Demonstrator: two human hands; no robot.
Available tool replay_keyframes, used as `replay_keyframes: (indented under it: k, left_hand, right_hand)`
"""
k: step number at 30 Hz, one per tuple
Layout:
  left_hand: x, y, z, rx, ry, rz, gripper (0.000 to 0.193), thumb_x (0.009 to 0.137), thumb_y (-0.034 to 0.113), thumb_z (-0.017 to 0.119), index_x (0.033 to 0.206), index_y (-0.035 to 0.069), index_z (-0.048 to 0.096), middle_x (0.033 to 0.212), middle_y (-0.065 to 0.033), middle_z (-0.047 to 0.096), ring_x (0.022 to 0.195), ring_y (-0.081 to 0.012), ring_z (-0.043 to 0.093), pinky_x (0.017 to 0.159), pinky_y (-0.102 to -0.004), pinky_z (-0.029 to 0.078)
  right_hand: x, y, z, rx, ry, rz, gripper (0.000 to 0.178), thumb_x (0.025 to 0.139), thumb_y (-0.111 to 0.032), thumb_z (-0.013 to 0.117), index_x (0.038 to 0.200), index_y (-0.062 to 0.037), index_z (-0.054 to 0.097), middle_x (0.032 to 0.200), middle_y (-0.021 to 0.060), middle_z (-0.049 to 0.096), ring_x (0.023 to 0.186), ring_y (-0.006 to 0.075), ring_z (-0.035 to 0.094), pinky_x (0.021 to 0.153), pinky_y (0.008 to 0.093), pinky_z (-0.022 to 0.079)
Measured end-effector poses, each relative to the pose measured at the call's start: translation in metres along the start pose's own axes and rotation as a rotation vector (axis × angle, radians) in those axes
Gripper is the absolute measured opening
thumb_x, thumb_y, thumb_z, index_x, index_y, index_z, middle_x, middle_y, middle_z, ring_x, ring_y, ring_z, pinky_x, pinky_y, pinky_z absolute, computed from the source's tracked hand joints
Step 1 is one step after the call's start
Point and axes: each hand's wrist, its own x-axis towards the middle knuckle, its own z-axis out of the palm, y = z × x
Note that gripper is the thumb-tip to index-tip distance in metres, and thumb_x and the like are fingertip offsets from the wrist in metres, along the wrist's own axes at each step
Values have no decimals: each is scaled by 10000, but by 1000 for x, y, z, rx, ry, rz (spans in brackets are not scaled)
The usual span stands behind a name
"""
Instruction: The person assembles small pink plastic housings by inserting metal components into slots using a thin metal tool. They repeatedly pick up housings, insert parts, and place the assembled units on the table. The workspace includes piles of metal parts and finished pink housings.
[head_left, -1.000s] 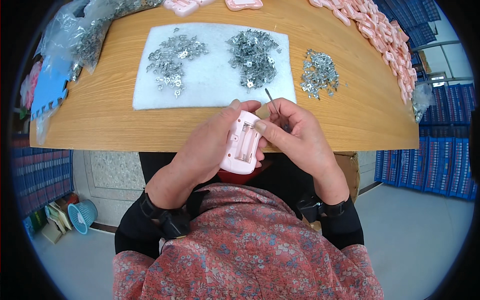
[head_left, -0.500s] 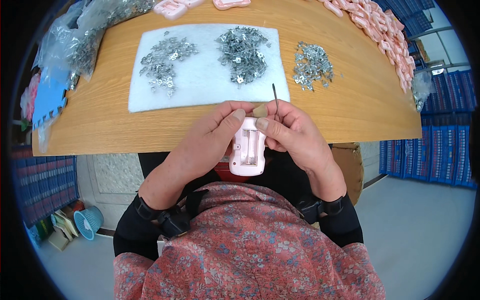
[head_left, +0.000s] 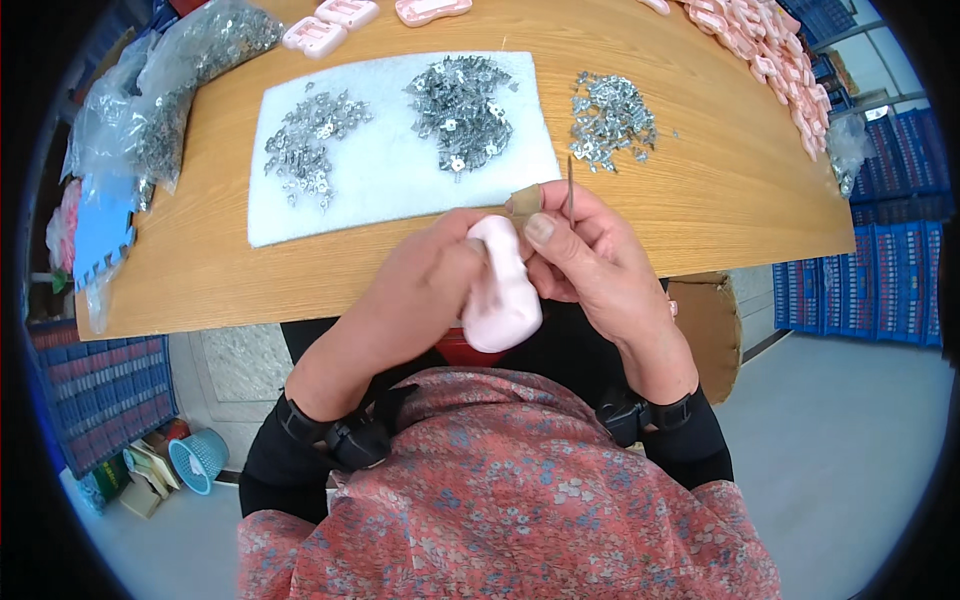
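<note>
A pale pink plastic casing (head_left: 500,315) is tilted in my left hand (head_left: 415,285), just off the table's near edge. The fingers of that hand are closed round its left side, and motion blurs them a little. Its battery bay is turned from view. My right hand (head_left: 615,275) pinches a thin dark metal tool (head_left: 571,188) that points up and away; its exact kind is unclear. A tan wrap (head_left: 525,203) covers the right index fingertip, close to the casing's top. Small silvery metal contact plates lie beyond in a left pile (head_left: 305,145) and a middle pile (head_left: 460,115).
Both piles lie on a white pad (head_left: 385,190). Another pile of metal parts (head_left: 612,118) sits on the wooden table (head_left: 690,200). Pink casings (head_left: 765,60) are heaped far right. A plastic bag of metal parts (head_left: 165,120) and a blue foam tile (head_left: 105,230) lie left.
My left hand has turned the casing, so its open battery bay no longer faces up. The right hand has come slightly away from it, still with the tool. The whole view has shifted slightly.
</note>
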Motion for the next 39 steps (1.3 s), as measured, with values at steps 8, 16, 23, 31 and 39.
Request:
replay_keyframes:
  k: [8, 16, 23, 31, 39]
  left_hand:
    - [0, -12, -4, -1011, -258, -247, 337, 1031, 361, 462, 1177, 66, 532, 825, -15, 497, 617, -110, 440, 538, -247, 333]
    - [2, -20, 1, -1009, -283, -280, 313, 1035, 347, 445, 1129, 61, 531, 825, -21, 499, 623, -106, 431, 532, -248, 313]
    - [4, -11, 9, -1079, -300, -253, 327, 1031, 360, 427, 1171, 85, 535, 782, -2, 441, 621, -100, 397, 527, -237, 322]
    - [13, -23, 28, -1344, -504, -330, 464, 1006, 463, 415, 1278, 106, 531, 788, -7, 436, 631, -115, 410, 531, -239, 355]
    - [19, -12, 49, -822, -523, -500, 582, 1036, 478, 309, 1292, -6, 505, 1059, -188, 675, 885, -260, 707, 758, -340, 586]
  right_hand:
    - [6, 17, 0, -226, 73, -146, 283, 924, -160, 694, 1132, 13, 608, 810, -68, 540, 742, 7, 467, 653, 182, 414]
    - [8, 11, -6, -340, 40, -105, 211, 890, -140, 720, 1022, 8, 648, 703, -89, 485, 680, 7, 442, 599, 199, 396]
    - [5, 17, -15, -281, 80, -158, 212, 897, -129, 705, 1050, 3, 641, 819, -48, 575, 716, 19, 476, 627, 198, 423]
    - [-12, 20, -22, -264, 100, -216, 240, 914, -139, 696, 1098, -6, 617, 895, -28, 607, 749, 20, 515, 633, 195, 442]
    - [-63, 5, -63, -195, 232, -137, 231, 906, -132, 695, 1080, 1, 620, 856, -4, 612, 726, 31, 539, 598, 199, 438]
